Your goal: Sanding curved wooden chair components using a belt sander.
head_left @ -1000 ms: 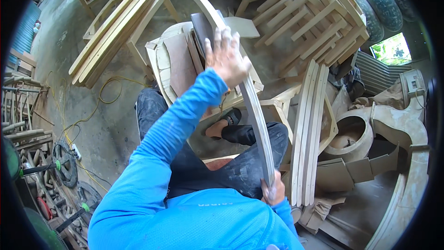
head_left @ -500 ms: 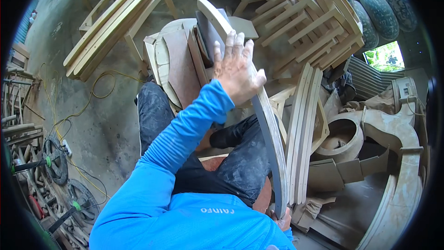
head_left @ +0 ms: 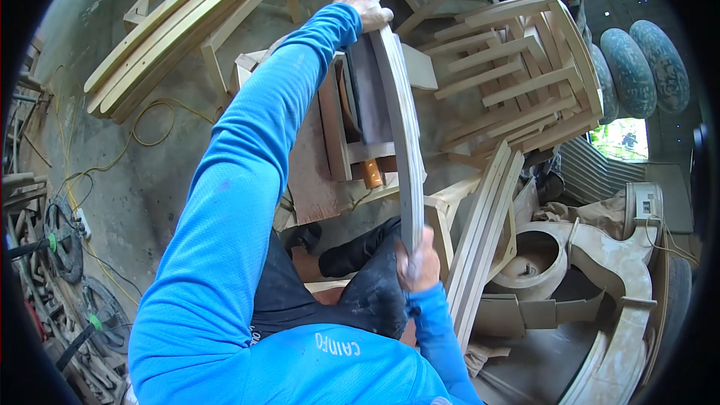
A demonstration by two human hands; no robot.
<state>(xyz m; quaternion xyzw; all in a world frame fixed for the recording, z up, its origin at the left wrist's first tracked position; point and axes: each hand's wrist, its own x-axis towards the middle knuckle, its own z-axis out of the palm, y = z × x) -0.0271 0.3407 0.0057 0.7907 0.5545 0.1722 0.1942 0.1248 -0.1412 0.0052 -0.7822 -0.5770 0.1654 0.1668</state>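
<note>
A long, curved wooden strip [head_left: 403, 127] with a layered-looking edge runs from the far middle back toward my lap. My left hand [head_left: 364, 6], arm stretched out, grips it close to its far end, with the fingers bent over the wood. Its near end sits in my right hand [head_left: 420, 261], which is closed around it above my right thigh. Beside the strip's left edge stands a flat grey panel [head_left: 373, 94]; whether they touch, I cannot tell. Below that panel an orange cylinder [head_left: 372, 173] shows next to brown boards [head_left: 315, 187].
Similar curved strips [head_left: 184, 26] rest on a frame at far left; more strips [head_left: 487, 232] lean close on my right. Slatted wooden frames [head_left: 525, 67] are stacked at far right. A round-mouthed blower housing [head_left: 529, 255] stands at right. A yellow cable [head_left: 150, 109] crosses the left floor.
My left hand has slid farther away along the strip. My right hand has come up from beside my hip, and the strip has shifted away from me, standing straighter in view.
</note>
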